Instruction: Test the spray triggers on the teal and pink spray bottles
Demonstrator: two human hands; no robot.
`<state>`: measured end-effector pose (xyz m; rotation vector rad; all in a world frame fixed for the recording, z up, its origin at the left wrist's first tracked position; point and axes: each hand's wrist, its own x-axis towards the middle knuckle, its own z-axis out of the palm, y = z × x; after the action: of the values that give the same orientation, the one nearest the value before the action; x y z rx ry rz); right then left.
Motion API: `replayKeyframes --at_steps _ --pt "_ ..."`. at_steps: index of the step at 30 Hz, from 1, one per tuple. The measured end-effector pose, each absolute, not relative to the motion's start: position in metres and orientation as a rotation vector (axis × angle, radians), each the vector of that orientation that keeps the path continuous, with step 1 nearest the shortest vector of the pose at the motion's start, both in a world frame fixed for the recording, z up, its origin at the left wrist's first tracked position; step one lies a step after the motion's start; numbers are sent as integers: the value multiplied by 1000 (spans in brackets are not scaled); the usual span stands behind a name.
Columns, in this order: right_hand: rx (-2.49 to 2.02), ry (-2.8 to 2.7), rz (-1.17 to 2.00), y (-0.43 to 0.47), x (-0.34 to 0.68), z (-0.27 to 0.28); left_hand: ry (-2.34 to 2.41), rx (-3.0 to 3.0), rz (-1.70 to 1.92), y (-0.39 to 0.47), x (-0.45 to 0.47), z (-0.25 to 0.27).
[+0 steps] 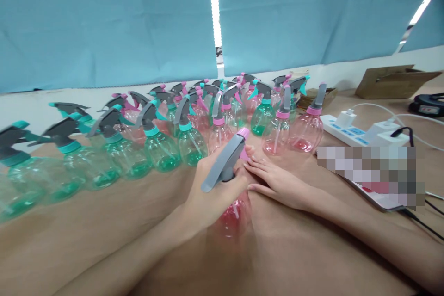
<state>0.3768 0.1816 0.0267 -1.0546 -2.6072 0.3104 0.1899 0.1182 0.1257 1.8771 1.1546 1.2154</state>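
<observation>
A pink spray bottle (236, 217) with a grey sprayer head and pink nozzle stands before me. My left hand (211, 180) is wrapped round its neck, hiding the collar and part of the trigger. Beside it on the right lies my right hand (280, 182), fingers stretched out, the tips reaching the left fingers and the bottle's side. Whether those tips press on the bottle cannot be made out. Just behind the hands are more pink spray bottles (276, 135) and a green spray bottle (193, 145) with a turquoise collar.
Several green bottles (128, 159) form a row on the left, with more pink and green ones behind. At right are a white power strip (350, 132) with chargers, a partly blurred phone (381, 199) and cables. A cardboard box (388, 83) sits at the back right.
</observation>
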Motion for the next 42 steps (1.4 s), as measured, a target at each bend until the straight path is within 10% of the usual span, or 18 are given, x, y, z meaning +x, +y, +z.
replayKeyframes --at_steps 42 --pt "-1068 -2622 291 180 379 29 1121 1870 1188 117 186 125"
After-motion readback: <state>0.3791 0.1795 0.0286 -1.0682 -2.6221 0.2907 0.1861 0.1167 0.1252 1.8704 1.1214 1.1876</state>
